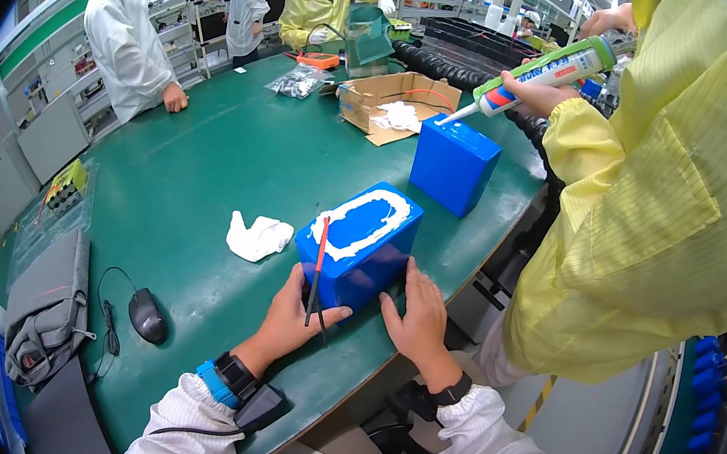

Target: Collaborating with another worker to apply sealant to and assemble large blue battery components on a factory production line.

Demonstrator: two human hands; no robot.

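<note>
A blue-wrapped battery pack (pixel 358 280) stands on the table before me, a loop of white paste (pixel 344 247) smeared on its top. From its near end hang a red and a black wire (pixel 319 267). My left hand (pixel 292 314) grips the pack's near left corner, thumb across the near face, fingers partly hidden behind the wires and pack. Close against its right side lies my right hand (pixel 420 319), fingers stretched out and thumb apart. A crumpled white tissue (pixel 258 238) lies left of the pack.
At right, a co-worker in yellow (pixel 661 202) holds a sealant tube (pixel 545 72), its nozzle at a second blue pack (pixel 454 167). Behind are an open cardboard box (pixel 361 107) and a bag of small parts (pixel 298 81). A mouse (pixel 148 316) and grey bag (pixel 50 305) lie left.
</note>
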